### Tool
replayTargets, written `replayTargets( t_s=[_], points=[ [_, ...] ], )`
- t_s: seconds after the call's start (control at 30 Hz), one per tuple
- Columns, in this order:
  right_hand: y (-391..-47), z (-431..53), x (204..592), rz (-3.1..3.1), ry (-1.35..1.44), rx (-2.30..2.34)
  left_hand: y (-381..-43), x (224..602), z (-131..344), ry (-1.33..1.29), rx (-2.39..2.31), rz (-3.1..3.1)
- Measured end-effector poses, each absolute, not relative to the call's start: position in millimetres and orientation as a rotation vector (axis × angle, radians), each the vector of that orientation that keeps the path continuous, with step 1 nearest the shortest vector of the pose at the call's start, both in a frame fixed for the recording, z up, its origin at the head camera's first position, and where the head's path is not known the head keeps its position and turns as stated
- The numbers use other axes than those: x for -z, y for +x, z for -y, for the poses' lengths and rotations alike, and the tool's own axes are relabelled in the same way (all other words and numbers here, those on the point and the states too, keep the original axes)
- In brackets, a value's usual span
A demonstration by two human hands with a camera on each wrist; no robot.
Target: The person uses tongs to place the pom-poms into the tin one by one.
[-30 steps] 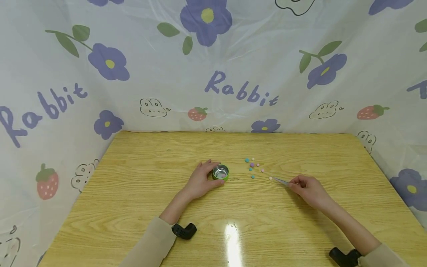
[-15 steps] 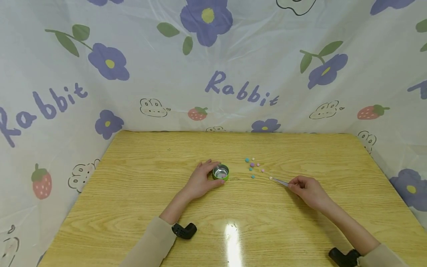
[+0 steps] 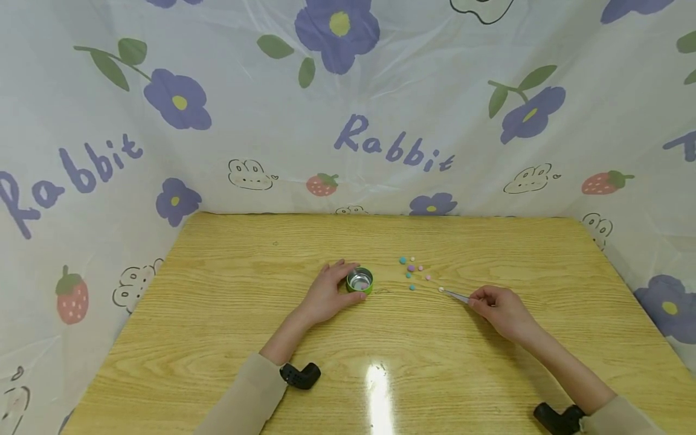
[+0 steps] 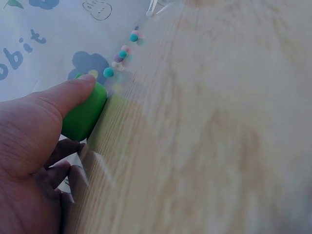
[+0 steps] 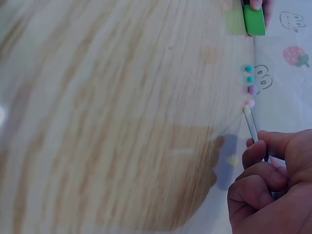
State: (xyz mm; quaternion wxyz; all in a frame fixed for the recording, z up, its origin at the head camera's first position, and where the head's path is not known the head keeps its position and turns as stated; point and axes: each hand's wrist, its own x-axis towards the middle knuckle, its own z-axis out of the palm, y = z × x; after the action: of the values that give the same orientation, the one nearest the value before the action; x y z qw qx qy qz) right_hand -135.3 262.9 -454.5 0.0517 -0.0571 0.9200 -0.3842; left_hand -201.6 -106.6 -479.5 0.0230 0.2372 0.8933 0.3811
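Observation:
My left hand (image 3: 324, 294) grips a small round green tin (image 3: 370, 289) with a silvery inside, thumb on the near side and fingers at the far side. A pinkish bit lies in the tin. In the left wrist view the thumb presses on the green wall (image 4: 85, 114). My right hand (image 3: 502, 311) pinches a pair of metal tweezers (image 3: 458, 296) between thumb and fingers. The tips meet a small whitish bead (image 3: 441, 289) on the table; whether they clasp it I cannot tell. In the right wrist view the other fingers are curled in the palm.
Several small beads lie scattered between tin and tweezers, among them a blue one (image 3: 403, 260), a purple one (image 3: 411, 268) and a pink one (image 3: 428, 278). The wooden table (image 3: 261, 254) meets a printed curtain (image 3: 380, 90) at the back and sides.
The tweezer tips have come in from just beside the whitish bead to meet it. My left hand stays on the tin, and the loose beads lie where they were.

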Motion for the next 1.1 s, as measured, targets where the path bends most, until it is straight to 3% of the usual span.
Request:
replayTargets(
  t_s=[1.1],
  points=[
    [-149,-217,441,-2.799,-0.24,1.276,-202,482,107,0.758,-1.202,-2.764]
  ],
)
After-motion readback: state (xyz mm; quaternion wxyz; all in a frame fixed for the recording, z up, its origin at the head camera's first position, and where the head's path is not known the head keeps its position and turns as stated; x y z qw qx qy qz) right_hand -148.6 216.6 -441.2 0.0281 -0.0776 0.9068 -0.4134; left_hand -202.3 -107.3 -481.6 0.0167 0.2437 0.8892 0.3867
